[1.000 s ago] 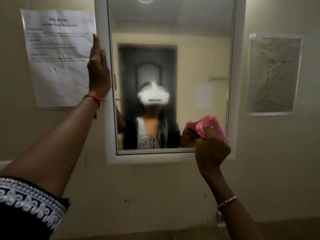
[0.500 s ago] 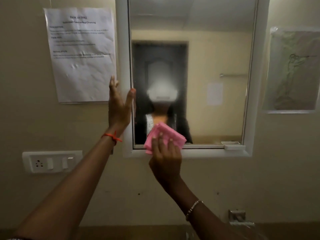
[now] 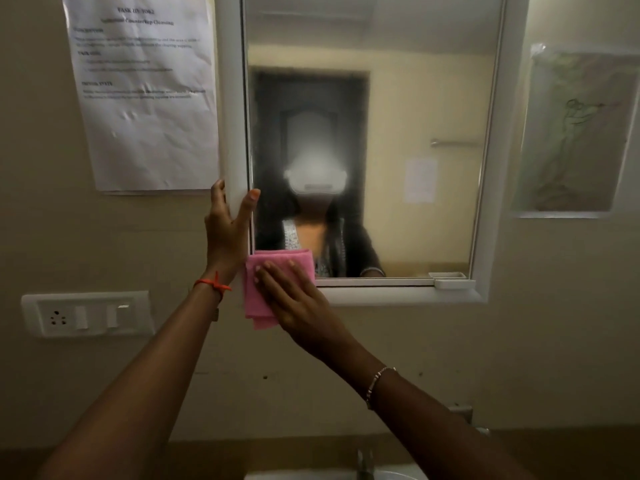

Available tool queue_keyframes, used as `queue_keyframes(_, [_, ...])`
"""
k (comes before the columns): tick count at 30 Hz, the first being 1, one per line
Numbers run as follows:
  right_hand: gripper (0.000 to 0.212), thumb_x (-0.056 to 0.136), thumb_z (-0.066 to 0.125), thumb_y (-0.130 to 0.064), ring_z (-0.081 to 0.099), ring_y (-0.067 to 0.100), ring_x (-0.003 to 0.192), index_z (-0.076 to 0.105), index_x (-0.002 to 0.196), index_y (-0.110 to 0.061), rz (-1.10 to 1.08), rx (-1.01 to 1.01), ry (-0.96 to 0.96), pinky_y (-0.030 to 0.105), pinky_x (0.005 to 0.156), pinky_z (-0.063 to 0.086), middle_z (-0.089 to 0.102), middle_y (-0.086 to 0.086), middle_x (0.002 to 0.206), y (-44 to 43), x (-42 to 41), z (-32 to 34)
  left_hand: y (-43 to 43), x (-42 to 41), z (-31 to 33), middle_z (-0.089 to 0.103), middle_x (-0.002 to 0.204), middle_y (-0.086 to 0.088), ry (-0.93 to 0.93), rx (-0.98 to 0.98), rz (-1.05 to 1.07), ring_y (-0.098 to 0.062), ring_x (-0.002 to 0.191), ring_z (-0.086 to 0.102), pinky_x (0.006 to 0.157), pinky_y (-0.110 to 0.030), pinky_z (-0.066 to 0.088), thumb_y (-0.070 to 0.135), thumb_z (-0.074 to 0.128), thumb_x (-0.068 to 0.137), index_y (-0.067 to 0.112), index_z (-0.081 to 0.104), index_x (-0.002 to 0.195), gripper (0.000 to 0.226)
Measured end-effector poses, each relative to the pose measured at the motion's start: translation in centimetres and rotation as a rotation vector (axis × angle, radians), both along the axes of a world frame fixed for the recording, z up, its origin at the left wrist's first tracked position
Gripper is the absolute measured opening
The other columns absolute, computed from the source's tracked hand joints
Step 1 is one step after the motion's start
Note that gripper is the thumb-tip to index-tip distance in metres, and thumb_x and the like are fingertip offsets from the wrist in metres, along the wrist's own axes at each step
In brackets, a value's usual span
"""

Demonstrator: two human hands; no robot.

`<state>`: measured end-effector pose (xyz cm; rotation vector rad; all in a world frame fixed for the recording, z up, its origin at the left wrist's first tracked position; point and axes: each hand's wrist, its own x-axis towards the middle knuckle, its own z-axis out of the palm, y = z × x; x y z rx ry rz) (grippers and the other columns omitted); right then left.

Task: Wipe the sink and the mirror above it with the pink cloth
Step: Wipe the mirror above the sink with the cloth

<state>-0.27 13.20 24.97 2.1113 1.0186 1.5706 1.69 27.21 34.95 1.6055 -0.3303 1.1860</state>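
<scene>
The white-framed mirror [image 3: 422, 98] hangs on the beige wall straight ahead. My right hand [image 3: 294, 299] presses the folded pink cloth [image 3: 263, 271] flat against the mirror's bottom left corner, over glass and frame. My left hand [image 3: 227, 233] grips the mirror's left frame edge just above the cloth, thumb on the front of the frame, fingers behind it. A sliver of the white sink [image 3: 391, 474] with a metal tap [image 3: 364, 462] shows at the bottom edge.
A printed paper sheet [image 3: 142, 91] is taped left of the mirror, a sketch in plastic [image 3: 575, 129] to its right. A white switch and socket plate [image 3: 86, 313] sits low on the left wall. A small white catch [image 3: 453, 280] sticks out at the mirror's lower right.
My right hand has swept the cloth leftward along the mirror's bottom, from the lower right to the bottom left corner. My left hand slid down the frame's left edge. The view tilted downward.
</scene>
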Motion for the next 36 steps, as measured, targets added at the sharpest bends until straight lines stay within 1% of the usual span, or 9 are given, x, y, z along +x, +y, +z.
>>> queue_keyframes(3, [0.052, 0.082, 0.047, -0.021, 0.044, 0.028, 0.129, 0.047, 0.131, -0.004, -0.017, -0.054, -0.024, 0.049, 0.110, 0.027, 0.051, 0.014, 0.136, -1.2, 0.1, 0.3, 0.0, -0.3, -0.1, 0.058, 0.119, -0.018, -0.007, -0.005, 0.012, -0.026, 0.102, 0.060, 0.086, -0.034, 0.053, 0.032, 0.054, 0.090, 0.005, 0.039, 0.131, 0.052])
queue_keyframes(7, [0.057, 0.075, 0.065, -0.027, 0.053, 0.026, 0.122, 0.053, 0.126, -0.006, -0.079, -0.090, -0.042, 0.046, 0.103, 0.038, 0.057, 0.013, 0.129, -3.7, -0.1, 0.8, -0.3, -0.9, 0.1, 0.057, 0.120, -0.020, 0.027, -0.023, 0.010, -0.028, 0.104, 0.060, 0.091, -0.043, 0.052, 0.034, 0.055, 0.089, 0.002, 0.037, 0.131, 0.056])
queue_keyframes(11, [0.049, 0.067, 0.076, -0.021, 0.063, 0.024, 0.109, 0.065, 0.112, -0.005, -0.062, -0.029, -0.016, 0.043, 0.093, 0.050, 0.067, 0.012, 0.115, -7.0, -0.2, 1.2, 0.1, -0.8, 0.0, 0.052, 0.129, -0.021, 0.051, -0.074, 0.000, -0.036, 0.115, 0.054, 0.095, -0.055, 0.047, 0.058, 0.055, 0.080, 0.009, 0.035, 0.134, 0.076])
queue_keyframes(18, [0.040, 0.049, 0.089, -0.021, 0.073, 0.021, 0.078, 0.074, 0.083, -0.007, -0.030, 0.094, 0.147, 0.035, 0.068, 0.058, 0.075, 0.010, 0.087, -14.7, -2.4, 3.4, -0.5, -0.4, -0.1, 0.056, 0.120, -0.025, 0.013, -0.072, 0.000, -0.037, 0.104, 0.058, 0.084, -0.036, 0.051, 0.035, 0.055, 0.089, 0.004, 0.039, 0.130, 0.054])
queue_keyframes(22, [0.014, 0.062, 0.078, -0.022, 0.068, 0.017, 0.052, 0.072, 0.067, -0.011, -0.004, 0.209, 0.216, 0.026, 0.047, 0.055, 0.074, 0.006, 0.066, -19.4, -4.0, 4.8, -0.4, -0.5, -0.2, 0.056, 0.118, -0.028, 0.008, -0.064, 0.000, -0.033, 0.092, 0.058, 0.079, -0.037, 0.051, 0.036, 0.054, 0.089, 0.002, 0.039, 0.129, 0.054])
queue_keyframes(27, [0.023, 0.068, 0.070, -0.026, 0.043, 0.018, 0.025, 0.060, 0.057, -0.008, -0.191, 0.362, 0.147, 0.012, 0.038, 0.025, 0.053, 0.005, 0.041, -20.3, -5.9, 7.7, -0.4, -0.6, -0.2, 0.055, 0.117, -0.026, 0.019, -0.034, 0.004, -0.008, 0.083, 0.055, 0.064, -0.005, 0.047, 0.033, 0.052, 0.091, 0.000, 0.038, 0.130, 0.053])
queue_keyframes(30, [0.019, 0.067, 0.077, -0.010, 0.054, 0.025, 0.034, 0.060, 0.060, -0.002, -0.233, 0.538, 0.208, 0.021, 0.044, 0.032, 0.057, 0.015, 0.045, -20.6, -6.4, 9.1, -0.3, -0.7, -0.3, 0.054, 0.112, -0.018, 0.034, -0.028, 0.004, -0.003, 0.082, 0.058, 0.073, -0.014, 0.049, 0.033, 0.049, 0.093, 0.001, 0.035, 0.131, 0.052])
queue_keyframes(34, [0.023, 0.083, 0.055, -0.016, 0.064, 0.036, 0.076, 0.066, 0.087, 0.003, -0.457, 0.904, 0.448, 0.034, 0.064, 0.045, 0.067, 0.022, 0.082, -21.3, -6.6, 9.7, -0.6, -1.7, -0.4, 0.050, 0.124, -0.017, 0.134, 0.007, 0.050, -0.012, 0.094, 0.056, 0.072, -0.005, 0.045, 0.033, 0.047, 0.094, 0.003, 0.032, 0.135, 0.054])
queue_keyframes(36, [0.026, 0.080, 0.054, -0.019, 0.061, 0.033, 0.073, 0.066, 0.086, 0.004, -0.381, 1.107, 0.524, 0.032, 0.063, 0.043, 0.062, 0.021, 0.078, -21.6, -7.3, 9.7, -0.7, -2.4, -0.8, 0.039, 0.136, -0.020, 0.149, -0.012, 0.184, -0.028, 0.120, 0.045, 0.097, -0.025, 0.041, 0.035, 0.051, 0.091, 0.002, 0.029, 0.138, 0.061])
